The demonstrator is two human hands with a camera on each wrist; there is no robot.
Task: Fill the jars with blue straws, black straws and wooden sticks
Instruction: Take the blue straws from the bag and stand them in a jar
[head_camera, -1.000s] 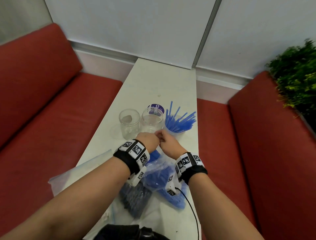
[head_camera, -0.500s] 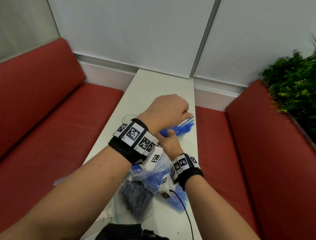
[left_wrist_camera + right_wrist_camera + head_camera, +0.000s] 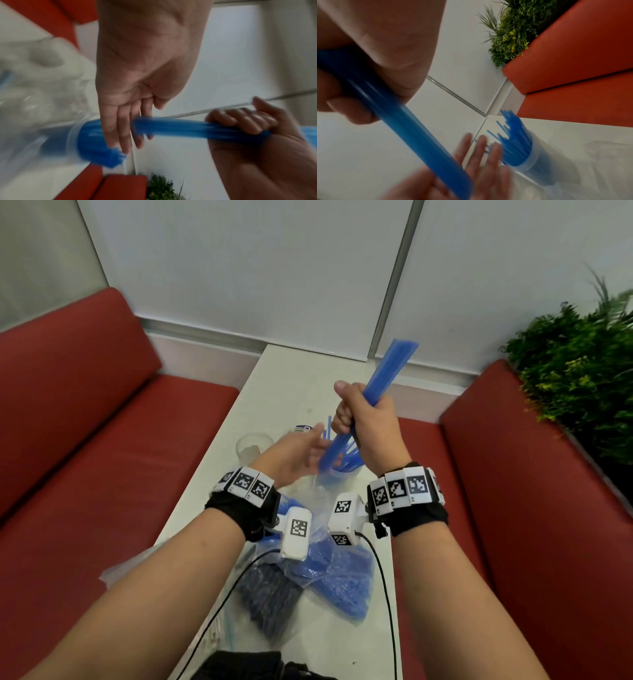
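Above table (image 3: 274, 392), straw bundle (image 3: 383, 374) tilted up-right

Your work surface is a long, narrow white table (image 3: 274, 392) running away from you between two red benches, its far end butting against the wall. Nearest you on it lie clear plastic bags: one of blue straws (image 3: 342, 580) toward the right, one of dark straws (image 3: 270, 594) just left of it, the two overlapping. A flatter clear bag (image 3: 137, 563) hangs over the near left edge (contents too hard to make out). Farther along stand the jars: an empty clear jar (image 3: 250, 446) on the left and a jar holding blue straws (image 3: 522, 158) on the right.
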